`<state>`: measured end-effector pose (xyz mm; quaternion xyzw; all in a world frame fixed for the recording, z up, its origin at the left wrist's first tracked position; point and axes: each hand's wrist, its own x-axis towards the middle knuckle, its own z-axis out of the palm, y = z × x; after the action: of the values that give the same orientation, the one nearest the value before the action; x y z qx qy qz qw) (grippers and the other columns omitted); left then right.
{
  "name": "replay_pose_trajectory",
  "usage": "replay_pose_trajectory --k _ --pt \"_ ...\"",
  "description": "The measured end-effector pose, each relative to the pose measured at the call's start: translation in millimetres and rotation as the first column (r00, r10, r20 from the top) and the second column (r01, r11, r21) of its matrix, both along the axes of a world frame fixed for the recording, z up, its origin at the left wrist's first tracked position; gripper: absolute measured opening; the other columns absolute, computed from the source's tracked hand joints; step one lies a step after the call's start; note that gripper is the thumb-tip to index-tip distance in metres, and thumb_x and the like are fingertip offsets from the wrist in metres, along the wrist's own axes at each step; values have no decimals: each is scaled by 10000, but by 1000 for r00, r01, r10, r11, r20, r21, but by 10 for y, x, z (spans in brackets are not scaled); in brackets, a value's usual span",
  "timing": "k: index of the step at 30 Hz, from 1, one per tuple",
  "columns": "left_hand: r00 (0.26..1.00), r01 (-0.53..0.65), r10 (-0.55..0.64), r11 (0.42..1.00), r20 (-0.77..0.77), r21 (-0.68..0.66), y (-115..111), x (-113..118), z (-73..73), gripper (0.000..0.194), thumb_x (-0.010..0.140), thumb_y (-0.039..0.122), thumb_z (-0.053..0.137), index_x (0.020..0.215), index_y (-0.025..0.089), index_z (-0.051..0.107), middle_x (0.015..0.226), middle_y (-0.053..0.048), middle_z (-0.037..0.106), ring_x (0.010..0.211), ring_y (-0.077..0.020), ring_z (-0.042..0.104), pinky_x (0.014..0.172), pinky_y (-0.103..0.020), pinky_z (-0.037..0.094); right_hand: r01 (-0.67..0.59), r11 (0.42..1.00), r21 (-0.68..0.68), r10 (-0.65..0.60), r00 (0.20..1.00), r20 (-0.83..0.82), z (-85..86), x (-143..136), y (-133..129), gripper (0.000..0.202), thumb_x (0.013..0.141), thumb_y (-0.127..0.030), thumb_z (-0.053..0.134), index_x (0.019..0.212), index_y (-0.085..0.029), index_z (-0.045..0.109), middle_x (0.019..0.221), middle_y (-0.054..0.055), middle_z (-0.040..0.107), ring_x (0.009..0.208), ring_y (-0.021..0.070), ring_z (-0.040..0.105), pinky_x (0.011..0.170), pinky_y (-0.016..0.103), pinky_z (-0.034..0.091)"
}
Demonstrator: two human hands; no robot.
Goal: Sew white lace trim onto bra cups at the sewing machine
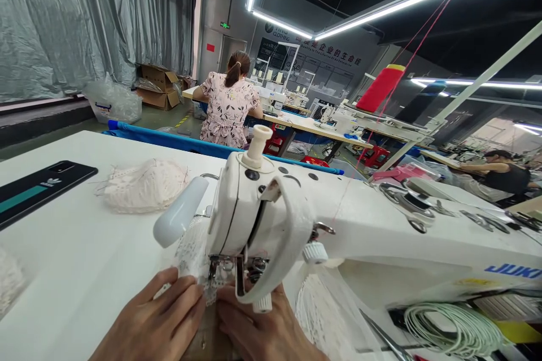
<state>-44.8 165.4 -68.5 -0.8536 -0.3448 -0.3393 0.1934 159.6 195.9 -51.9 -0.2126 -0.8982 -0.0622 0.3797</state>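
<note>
White lace fabric (193,245) runs beneath the presser foot of a white sewing machine (288,214). Just left of the needle area, my left hand (158,316) presses the lace with its fingers together. My right hand (262,324) is on the near right side of the foot, its fingers curled on the lace edge and partly hidden by the machine's curved thread guard. A gathered white lace piece (146,186) lies on the table behind my left hand. More white lace (324,310) lies right of my right hand.
A phone (46,189) rests at the table's left. Scissors (387,338) and a coil of pale green cord (453,321) lie at the right. A red thread cone (381,87) stands behind the machine. Two people (232,98) sit at other stations.
</note>
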Motion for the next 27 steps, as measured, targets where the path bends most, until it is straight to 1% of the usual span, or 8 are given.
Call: replay_pose_trajectory --k 4,8,12,15,19,22,25,27 --pt "999 -21 21 1000 31 -2 9 0 -44 393 940 83 286 945 180 667 853 -46 677 830 -174 574 945 -373 325 0 999 -43 3 998 68 85 21 -26 128 866 -80 521 861 -180 601 919 -19 716 781 129 619 813 324 365" --pt "999 -33 33 999 -12 -18 38 -29 -85 356 927 65 315 961 169 654 873 -46 653 858 -167 581 976 -377 312 53 996 -74 -43 991 125 139 35 -40 83 901 -149 526 916 -180 602 933 -1 716 795 137 621 872 360 341" --pt "997 -66 66 998 -36 -5 80 -47 -13 351 914 25 329 952 183 640 899 -34 658 895 -161 586 990 -363 304 76 996 -49 -71 992 109 122 35 -35 93 902 -166 530 959 -181 603 965 7 711 804 142 621 890 378 313" --pt "995 -82 82 997 -52 2 123 -62 44 383 879 -31 329 952 188 634 914 -30 665 885 -156 588 982 -349 311 97 995 -23 -95 993 72 99 39 -35 113 903 -181 534 988 -193 606 935 10 714 780 153 614 855 374 301" --pt "994 -74 71 996 -83 -39 205 -109 19 366 876 -21 351 1028 181 616 967 -31 644 934 -161 584 1041 -386 261 103 994 -40 -101 993 61 117 48 -41 112 891 -198 569 996 -196 607 930 4 713 798 165 605 865 377 269" --pt "992 -81 71 992 -106 -92 265 -136 19 354 873 -17 373 1078 181 583 1034 -33 627 960 -158 580 1052 -402 260 116 991 -73 -108 988 112 164 49 -45 125 896 -186 561 1016 -196 595 940 12 707 839 167 602 895 387 253" --pt "988 -118 116 993 -107 -12 238 -133 81 321 856 -29 385 1033 156 578 966 -41 640 889 -163 595 976 -372 336 140 985 -105 -122 979 160 209 41 -59 123 922 -200 523 1030 -196 582 929 22 701 869 174 598 912 403 248" --pt "982 -153 158 987 -101 55 114 -117 115 309 857 -26 369 979 151 591 879 -43 656 805 -173 602 920 -370 365 125 986 -112 -108 983 150 231 29 -85 131 942 -214 486 1031 -196 581 946 28 695 871 182 598 917 422 239"
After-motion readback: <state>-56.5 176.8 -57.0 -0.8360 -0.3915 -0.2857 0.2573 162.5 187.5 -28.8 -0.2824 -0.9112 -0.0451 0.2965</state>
